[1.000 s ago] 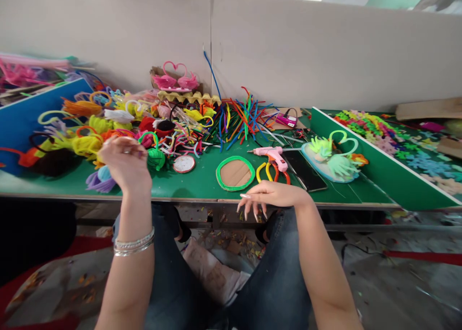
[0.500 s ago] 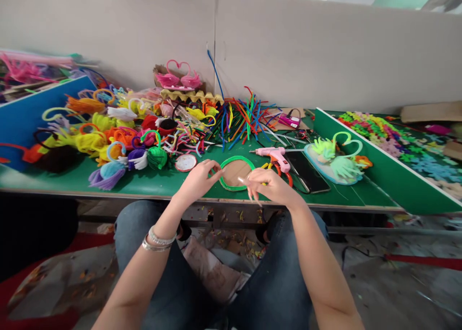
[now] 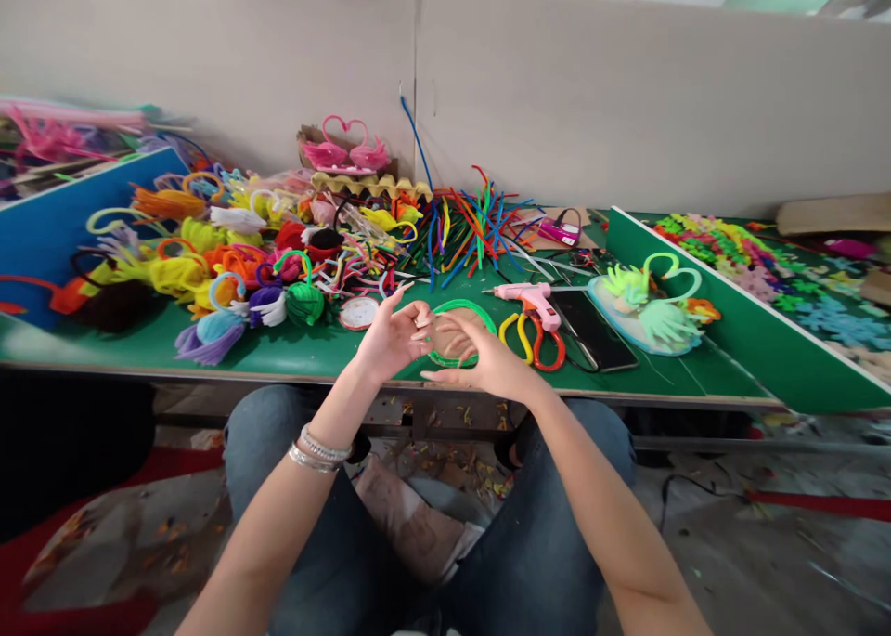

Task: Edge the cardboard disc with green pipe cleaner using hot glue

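Left hand (image 3: 392, 341) and right hand (image 3: 493, 361)—fingers parted—hang by the green-rimmed disc (image 3: 474, 312), near the table's (image 3: 306, 352) front edge.

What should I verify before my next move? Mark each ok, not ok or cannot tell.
1. Left hand free: ok, fingers loosely curled, nothing seen in it.
2. Right hand free: ok, thumb and fingers apart, nothing seen between them.
3. Disc fully visible: not ok, the hands partly cover it.
4. Hands off the disc: cannot tell whether they touch it.
5. Glue gun hot: cannot tell.
6. Scissors uncovered: not ok, the glue gun overlaps them.
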`<state>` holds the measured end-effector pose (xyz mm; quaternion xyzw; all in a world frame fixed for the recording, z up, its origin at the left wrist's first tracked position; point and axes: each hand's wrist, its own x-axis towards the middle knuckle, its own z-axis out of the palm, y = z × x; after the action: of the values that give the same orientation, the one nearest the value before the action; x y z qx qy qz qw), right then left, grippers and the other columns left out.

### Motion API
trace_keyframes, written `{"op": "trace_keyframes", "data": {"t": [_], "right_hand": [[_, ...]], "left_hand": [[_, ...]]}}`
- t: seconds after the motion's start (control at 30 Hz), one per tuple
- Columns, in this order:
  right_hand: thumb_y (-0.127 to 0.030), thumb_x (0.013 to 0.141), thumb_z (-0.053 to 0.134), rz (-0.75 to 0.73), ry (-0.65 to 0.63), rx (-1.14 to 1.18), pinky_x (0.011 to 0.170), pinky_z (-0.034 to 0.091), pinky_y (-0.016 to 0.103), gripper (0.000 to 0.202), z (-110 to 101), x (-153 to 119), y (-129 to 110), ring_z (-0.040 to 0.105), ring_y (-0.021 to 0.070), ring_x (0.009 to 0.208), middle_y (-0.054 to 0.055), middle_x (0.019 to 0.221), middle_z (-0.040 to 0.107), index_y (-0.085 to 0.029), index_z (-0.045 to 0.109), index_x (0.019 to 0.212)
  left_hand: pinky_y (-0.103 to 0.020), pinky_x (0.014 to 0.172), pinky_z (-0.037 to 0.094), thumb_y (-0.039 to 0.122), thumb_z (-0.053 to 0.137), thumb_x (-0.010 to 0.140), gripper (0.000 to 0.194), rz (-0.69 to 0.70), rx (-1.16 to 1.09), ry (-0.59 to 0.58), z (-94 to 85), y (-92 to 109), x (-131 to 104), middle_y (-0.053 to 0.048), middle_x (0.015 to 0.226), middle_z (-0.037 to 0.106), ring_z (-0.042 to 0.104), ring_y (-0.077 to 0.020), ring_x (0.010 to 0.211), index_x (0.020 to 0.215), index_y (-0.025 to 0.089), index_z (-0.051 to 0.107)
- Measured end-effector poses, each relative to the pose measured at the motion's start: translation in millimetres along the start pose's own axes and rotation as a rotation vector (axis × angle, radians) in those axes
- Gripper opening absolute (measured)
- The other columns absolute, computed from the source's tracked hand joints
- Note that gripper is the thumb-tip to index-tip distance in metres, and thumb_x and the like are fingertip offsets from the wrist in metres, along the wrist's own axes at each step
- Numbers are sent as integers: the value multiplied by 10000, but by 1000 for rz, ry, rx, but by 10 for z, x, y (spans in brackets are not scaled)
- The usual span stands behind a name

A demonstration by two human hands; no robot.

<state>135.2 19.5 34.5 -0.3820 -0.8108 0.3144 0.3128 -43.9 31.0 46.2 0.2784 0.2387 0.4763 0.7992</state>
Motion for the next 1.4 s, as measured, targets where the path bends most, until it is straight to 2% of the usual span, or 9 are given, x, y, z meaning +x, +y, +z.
{"op": "trace_keyframes", "data": {"t": [0.1,0.2,0.4,0.53,0.73,0.93,1.13,1.27,1.4], "right_hand": [[-342,660,749,9,-182,307,858,516,295,897,218,24,-15,556,181,1143,94,1342,510,-252,271,1413],[-253,640,753,-1,-198,423,1002,434,331,739,407,37,-5,474,207,1247,75,1341,515,-214,444,1309],[-151,754,592,100,-288,368,759,548,303,145,533,22,70,672,186,847,32,871,727,-171,708,839],[-186,780,560,196,-443,405,548,530,208,181,348,-4,10,639,103,546,14,678,717,-161,739,796],[-288,766,626,226,-498,484,511,511,184,204,-108,-51,-13,648,101,546,58,697,725,-120,737,796],[-378,777,633,399,-744,406,492,501,182,284,-420,-109,51,642,100,519,71,699,727,-113,730,814],[-336,642,771,105,-412,400,566,515,211,194,-674,-185,59,665,137,594,57,660,723,-148,734,669],[-404,750,675,163,-201,477,508,492,217,289,-752,-203,18,624,117,505,40,582,685,-151,702,615],[-415,807,611,211,-209,498,547,509,217,301,-738,-184,-8,635,109,550,65,718,725,-145,729,743]], "left_hand": [[-147,307,259,608,397,849,514,-56,-44,-78,41,-64,-65,23,561,398,302,-36,378,604,164,479],[-154,215,153,709,243,829,623,-153,-88,-256,61,-167,-137,10,536,436,280,-38,297,623,169,475],[-188,155,132,824,203,730,701,-138,-142,-491,75,-209,-216,10,504,455,263,-54,243,654,186,484],[-164,179,150,767,303,769,604,60,-212,-357,18,-3,-245,55,473,371,186,-28,254,659,191,448],[-113,301,255,424,352,928,361,608,-213,28,-151,261,-228,62,514,355,224,-32,343,654,191,386],[-193,381,261,433,398,898,439,698,808,179,-132,87,-113,41,443,371,309,-66,372,538,182,410],[-254,520,327,235,495,879,256,873,2187,-53,-188,-209,-19,-35,594,589,530,-140,599,651,164,589],[-270,523,333,204,491,890,209,931,2435,-168,-248,-257,23,-46,638,624,555,-155,636,729,159,617],[-266,522,321,220,491,893,226,986,2430,-140,-249,-235,19,-34,615,625,554,-149,622,721,165,625]]}}
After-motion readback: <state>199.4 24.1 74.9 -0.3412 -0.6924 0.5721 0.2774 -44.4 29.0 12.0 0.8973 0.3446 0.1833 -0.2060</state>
